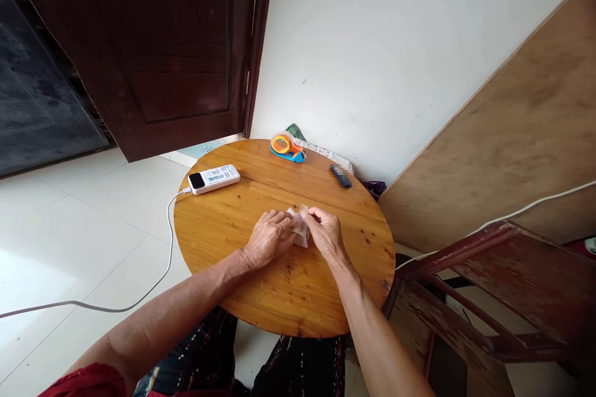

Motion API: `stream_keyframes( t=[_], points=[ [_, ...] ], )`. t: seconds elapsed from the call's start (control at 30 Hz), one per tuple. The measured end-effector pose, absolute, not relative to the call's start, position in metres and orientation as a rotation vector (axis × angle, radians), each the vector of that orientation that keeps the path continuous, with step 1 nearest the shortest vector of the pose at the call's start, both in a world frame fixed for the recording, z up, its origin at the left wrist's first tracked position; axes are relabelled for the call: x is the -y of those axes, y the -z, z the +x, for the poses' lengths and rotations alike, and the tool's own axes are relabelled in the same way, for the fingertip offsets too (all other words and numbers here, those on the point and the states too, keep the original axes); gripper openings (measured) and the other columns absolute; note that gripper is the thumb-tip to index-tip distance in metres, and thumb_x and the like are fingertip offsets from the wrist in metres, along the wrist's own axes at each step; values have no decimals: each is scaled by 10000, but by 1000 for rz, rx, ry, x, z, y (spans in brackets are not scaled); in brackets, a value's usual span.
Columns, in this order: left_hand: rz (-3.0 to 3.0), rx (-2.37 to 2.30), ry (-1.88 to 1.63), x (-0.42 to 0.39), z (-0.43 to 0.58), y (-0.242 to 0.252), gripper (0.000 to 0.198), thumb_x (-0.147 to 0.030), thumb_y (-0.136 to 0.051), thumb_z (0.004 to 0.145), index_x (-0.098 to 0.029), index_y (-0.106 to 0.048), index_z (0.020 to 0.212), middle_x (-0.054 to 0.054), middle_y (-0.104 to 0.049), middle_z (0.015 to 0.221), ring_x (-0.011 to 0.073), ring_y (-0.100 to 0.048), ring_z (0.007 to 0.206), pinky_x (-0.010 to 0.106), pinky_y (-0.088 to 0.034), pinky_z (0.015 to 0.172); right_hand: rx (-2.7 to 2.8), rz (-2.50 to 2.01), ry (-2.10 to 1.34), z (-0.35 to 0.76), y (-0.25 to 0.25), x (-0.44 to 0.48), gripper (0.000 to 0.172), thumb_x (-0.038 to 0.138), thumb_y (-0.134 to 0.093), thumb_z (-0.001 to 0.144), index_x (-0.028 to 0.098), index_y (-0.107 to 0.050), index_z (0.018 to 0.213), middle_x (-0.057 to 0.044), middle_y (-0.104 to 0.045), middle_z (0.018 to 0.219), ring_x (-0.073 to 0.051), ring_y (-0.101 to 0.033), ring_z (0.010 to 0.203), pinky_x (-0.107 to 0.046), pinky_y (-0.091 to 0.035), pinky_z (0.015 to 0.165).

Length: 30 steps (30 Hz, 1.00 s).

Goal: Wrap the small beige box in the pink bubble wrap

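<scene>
A small, thin, whitish packet (300, 234), see-through in parts, lies between my hands near the middle of the round table (288, 298). My left hand (271, 236) rests low over its left side, the fingers curved together and pressed on it. From the right, my right hand (325, 231) pinches the packet's upper edge between thumb and forefinger. What is inside the packet is too small to make out, and my left fingers hide part of it.
A tape dispenser (287, 147) with an orange-yellow roll stands at the table's far edge. A white power bank (214, 179) with a cable (168, 242) lies at the left. To the right are a blurred dark object (340, 176) and a wooden chair (465, 298).
</scene>
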State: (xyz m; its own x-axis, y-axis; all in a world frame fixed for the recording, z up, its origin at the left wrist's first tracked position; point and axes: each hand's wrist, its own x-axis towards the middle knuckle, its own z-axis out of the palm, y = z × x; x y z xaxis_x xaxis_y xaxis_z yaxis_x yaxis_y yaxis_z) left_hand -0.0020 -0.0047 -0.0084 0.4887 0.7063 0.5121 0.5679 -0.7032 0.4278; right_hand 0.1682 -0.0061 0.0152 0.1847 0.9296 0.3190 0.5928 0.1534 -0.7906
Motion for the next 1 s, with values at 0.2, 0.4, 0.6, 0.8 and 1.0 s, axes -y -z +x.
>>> stream_keyframes(
  t=[0.2, 0.4, 0.6, 0.8, 1.0],
  points=[
    [2523, -1101, -1023, 7, 0, 6, 167, -169, -680, 822, -236, -673, 975, 30, -711, 1116, 223, -611, 982, 374, -482, 861, 1856, -1339, -382, 173, -26, 25, 270, 308, -494, 872, 219, -731, 778, -43, -738, 885, -196, -683, 822, -306, -519, 781],
    [2471, -1146, -1122, 9, 0, 13, 164, -183, -638, 830, -207, -622, 992, 71, -679, 1055, 234, -602, 963, 387, -492, 862, 2174, -1323, -9, 178, -26, 46, 271, 259, -530, 915, 226, -733, 1092, -88, -728, 1163, -242, -662, 1095, -422, -478, 972],
    [2534, -1135, -1143, 11, 0, 12, 235, -187, -593, 832, -228, -642, 1058, 68, -627, 1036, 213, -570, 910, 355, -492, 837, 2183, -1308, 261, 177, -9, 51, 326, 208, -509, 942, 255, -677, 1217, -82, -709, 1222, -269, -600, 1214, -467, -421, 1002],
    [2579, -1147, -1137, 10, -2, 14, 196, -186, -589, 841, -234, -695, 999, 64, -629, 1007, 204, -546, 872, 344, -485, 812, 2166, -1265, 355, 176, -3, 50, 250, 211, -508, 960, 226, -672, 1148, -78, -716, 1206, -258, -595, 1221, -444, -393, 1012],
    [2621, -1152, -1096, 16, -2, 13, 154, -203, -564, 876, -228, -707, 927, 75, -618, 1041, 200, -537, 885, 346, -483, 804, 2137, -1239, 301, 175, 0, 49, 247, 166, -485, 941, 228, -623, 1136, -86, -704, 1205, -250, -584, 1233, -434, -382, 1016]
  ],
)
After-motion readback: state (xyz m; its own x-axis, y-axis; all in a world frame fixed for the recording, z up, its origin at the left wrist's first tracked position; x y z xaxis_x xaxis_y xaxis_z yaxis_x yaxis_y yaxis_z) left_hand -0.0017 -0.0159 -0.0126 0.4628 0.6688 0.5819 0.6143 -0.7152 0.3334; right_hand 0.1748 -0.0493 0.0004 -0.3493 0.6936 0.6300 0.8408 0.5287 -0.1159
